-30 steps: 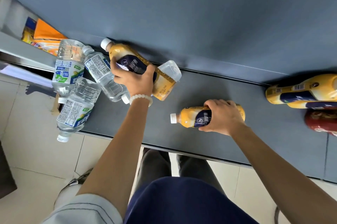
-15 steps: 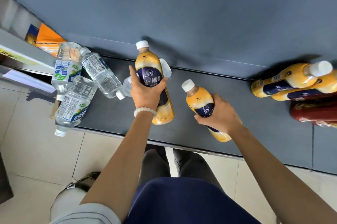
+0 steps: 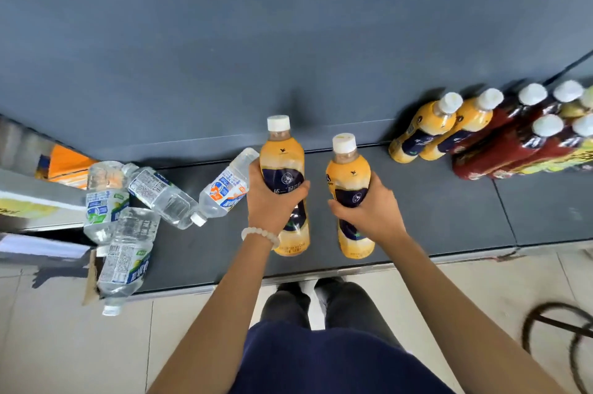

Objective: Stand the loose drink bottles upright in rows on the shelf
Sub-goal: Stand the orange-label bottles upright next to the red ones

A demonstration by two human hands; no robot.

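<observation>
Head view: the left hand (image 3: 272, 201) is wrapped around one yellow bottle (image 3: 284, 188) and the right hand (image 3: 365, 207) around a second yellow bottle (image 3: 349, 198), both cap-up over the dark shelf (image 3: 449, 210); whether their bases touch it cannot be told. Standing bottles right of the shelf's middle (image 3: 500, 133) are cut off by the frame edge and blurred. Clear water bottles (image 3: 128, 217) lie tumbled at its left end, one overhanging the tiled floor (image 3: 64, 345).

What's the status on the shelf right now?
Left hand and right hand each grip an upright yellow bottle. Water bottles lie loose at left. Row stands at right.
</observation>
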